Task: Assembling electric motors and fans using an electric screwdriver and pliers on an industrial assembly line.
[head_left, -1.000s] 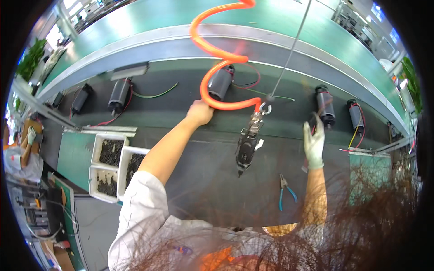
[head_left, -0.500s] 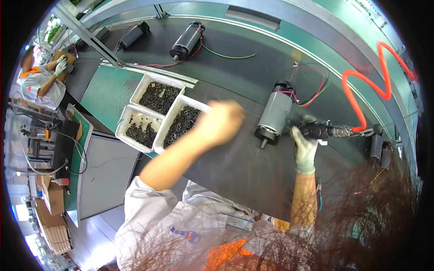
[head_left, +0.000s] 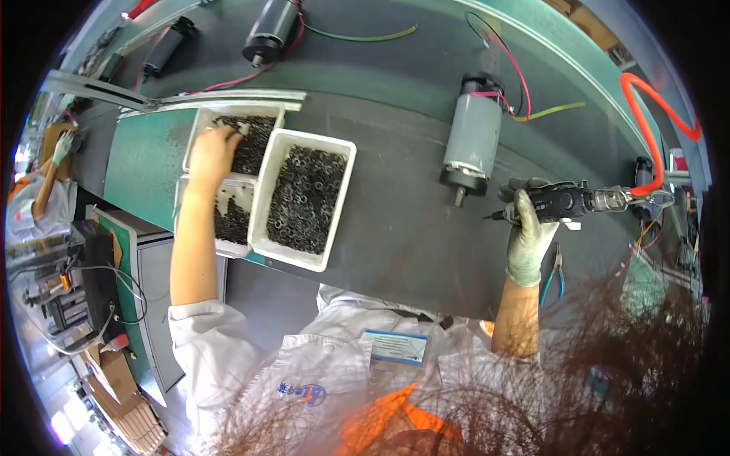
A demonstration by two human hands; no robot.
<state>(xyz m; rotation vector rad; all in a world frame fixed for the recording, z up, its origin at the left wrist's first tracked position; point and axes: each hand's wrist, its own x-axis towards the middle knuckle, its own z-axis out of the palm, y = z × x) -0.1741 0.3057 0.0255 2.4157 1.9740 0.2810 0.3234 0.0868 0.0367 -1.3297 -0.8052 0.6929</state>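
Observation:
My bare left hand reaches into the far-left white bin of small dark parts. Its fingertips are pinched together among the pieces, and what lies between them is too small to make out. Gripped in my gloved right hand is a black air screwdriver, its bit pointing left and a coiled orange hose running from its back end. Just left of the tool, a grey cylindrical motor lies on the dark bench with its shaft toward me. Red, black and yellow-green wires trail from its far end.
A bin of dark ring washers stands beside a near-left bin of small black pieces. Another motor lies at the back. Blue-handled pliers rest right of my right hand. A co-worker works at far left.
My left hand has moved left from above the bench into the far-left bin. My right hand has drawn the screwdriver slightly away from the motor, and the view has shifted.

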